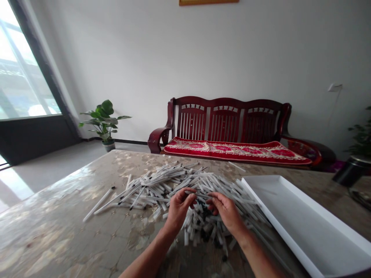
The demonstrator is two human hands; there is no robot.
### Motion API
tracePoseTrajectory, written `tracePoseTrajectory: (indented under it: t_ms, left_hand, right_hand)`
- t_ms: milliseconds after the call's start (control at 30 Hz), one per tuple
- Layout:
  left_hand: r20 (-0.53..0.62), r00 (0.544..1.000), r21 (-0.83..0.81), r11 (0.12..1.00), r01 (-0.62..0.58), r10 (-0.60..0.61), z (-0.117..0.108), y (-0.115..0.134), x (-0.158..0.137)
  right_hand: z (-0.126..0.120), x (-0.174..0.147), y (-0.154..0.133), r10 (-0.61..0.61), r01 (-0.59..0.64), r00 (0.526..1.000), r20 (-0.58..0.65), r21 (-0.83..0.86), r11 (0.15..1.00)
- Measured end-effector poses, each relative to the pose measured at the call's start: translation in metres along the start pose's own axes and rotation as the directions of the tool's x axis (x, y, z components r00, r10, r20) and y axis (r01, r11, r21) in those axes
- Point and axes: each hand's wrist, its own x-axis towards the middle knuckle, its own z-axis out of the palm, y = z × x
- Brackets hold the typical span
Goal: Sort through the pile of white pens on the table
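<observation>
A loose heap of thin white tubes (162, 178), many with black ends and pen-like, spreads over the table. Above the heap's near side, my left hand (180, 204) is closed in a pinch between thumb and fingers. Level with it, my right hand (224, 208) pinches in the same way, fingertips facing the left. A slim pen-like tube seems to span the small gap between them; its details are too small to make out. Below the hands lie short white pieces (194, 226) and dark pieces.
An open white box tray (319, 227) stands at the right of the patterned table (95, 247). One tube (98, 204) lies apart at the left. Beyond the table are a red wooden bench (226, 119) and a potted plant (106, 123); a black pot (352, 170) is far right.
</observation>
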Motion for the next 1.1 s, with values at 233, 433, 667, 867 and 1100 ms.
tracePoseTrajectory:
  t_ms: [233, 433, 667, 867, 1100]
  left_hand:
    - [-0.06, 0.998, -0.05, 0.999, -0.019, 0.016, 0.0, 0.004, -0.002]
    - [-0.244, 0.97, -0.16, 0.986, -0.04, 0.0, -0.011, 0.009, 0.008]
    - [-0.598, 0.801, -0.166, 0.981, -0.101, -0.018, -0.039, 0.007, 0.027]
    - [-0.427, 0.896, 0.227, 0.974, -0.02, 0.118, -0.047, -0.014, 0.03]
    - [-0.167, 0.855, 0.79, 0.586, -0.181, 0.49, -0.044, -0.014, 0.021]
  right_hand:
    - [0.002, -0.003, 0.0, -0.036, 0.036, 0.999, 0.002, -0.053, 0.998]
    - [-0.005, -0.001, 0.004, -0.11, 0.106, 0.994, -0.021, -0.117, 0.987]
    - [-0.023, 0.002, 0.01, -0.236, 0.112, 0.949, -0.212, -0.472, 0.874]
    - [-0.024, 0.0, 0.008, -0.424, 0.147, 0.879, -0.219, -0.721, 0.677]
    - [-0.02, -0.001, 0.01, -0.506, 0.206, 0.85, -0.15, -0.787, 0.581]
